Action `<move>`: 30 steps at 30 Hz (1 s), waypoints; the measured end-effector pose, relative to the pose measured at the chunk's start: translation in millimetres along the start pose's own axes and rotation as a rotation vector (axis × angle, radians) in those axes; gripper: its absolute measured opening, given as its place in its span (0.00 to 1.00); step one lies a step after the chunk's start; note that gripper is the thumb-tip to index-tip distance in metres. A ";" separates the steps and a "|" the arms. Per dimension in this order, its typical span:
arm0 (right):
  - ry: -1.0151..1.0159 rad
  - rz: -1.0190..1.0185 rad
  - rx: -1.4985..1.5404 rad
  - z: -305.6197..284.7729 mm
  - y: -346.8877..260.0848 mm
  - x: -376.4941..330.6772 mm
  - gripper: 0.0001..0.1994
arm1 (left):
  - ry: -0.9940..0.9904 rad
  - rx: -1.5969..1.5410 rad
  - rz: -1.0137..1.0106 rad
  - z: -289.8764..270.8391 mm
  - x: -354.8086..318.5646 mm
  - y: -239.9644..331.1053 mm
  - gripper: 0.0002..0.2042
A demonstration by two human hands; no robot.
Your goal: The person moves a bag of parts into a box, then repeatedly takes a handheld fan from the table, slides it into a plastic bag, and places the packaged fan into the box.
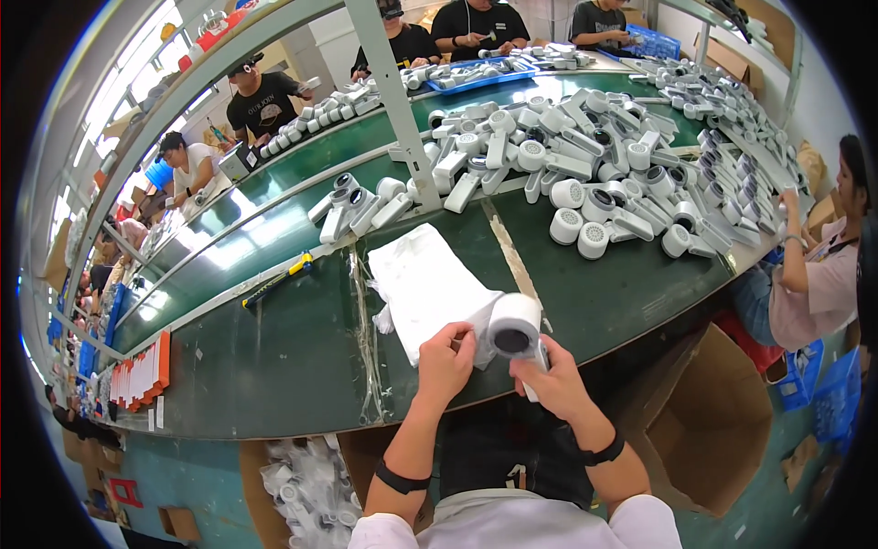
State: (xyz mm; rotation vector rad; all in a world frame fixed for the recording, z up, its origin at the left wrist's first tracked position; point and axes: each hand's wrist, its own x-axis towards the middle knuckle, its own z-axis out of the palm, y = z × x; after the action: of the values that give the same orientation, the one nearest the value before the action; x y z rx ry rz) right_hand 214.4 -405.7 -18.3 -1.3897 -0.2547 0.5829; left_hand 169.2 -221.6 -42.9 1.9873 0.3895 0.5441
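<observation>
My right hand (555,377) is wrapped round the handle of a white handheld fan (515,320), its round head tilted up with a dark opening facing me. Close beside it, my left hand (447,362) pinches the edge of a clear plastic bag (483,340) at the near corner of a white stack of bags (430,282). The fan's head is right at the bag's edge; whether any of it is inside the bag I cannot tell. The stack lies flat on the green table (302,357).
A large heap of similar fans (585,156) covers the table's far right. A yellow-and-black cutter knife (277,279) lies left, beyond it orange-and-white boxes (142,373). An open carton (700,421) stands at my right; another box holds bagged fans (311,489). A person (823,247) works at the right.
</observation>
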 end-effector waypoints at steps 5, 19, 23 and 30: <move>-0.364 0.146 -0.088 -25.4 -6.0 -3.4 0.32 | -0.093 -0.133 -0.081 -11.6 8.3 5.5 0.08; 0.190 -0.101 0.093 17.1 18.4 75.3 0.21 | -0.128 -0.292 -0.196 -12.2 26.2 -4.6 0.07; 0.291 -0.129 -0.179 -0.4 39.5 84.9 0.22 | -0.012 -0.441 -0.248 -11.5 28.0 -6.6 0.06; 0.361 -0.436 -0.453 -7.4 11.7 45.2 0.26 | -0.025 -0.308 -0.163 -6.8 25.4 -7.8 0.07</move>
State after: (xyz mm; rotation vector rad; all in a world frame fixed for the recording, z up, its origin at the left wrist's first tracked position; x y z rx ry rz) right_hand 253.1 -387.4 -38.5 -1.7762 -0.3991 -0.1014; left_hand 186.8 -200.6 -41.8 1.6489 0.4216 0.4460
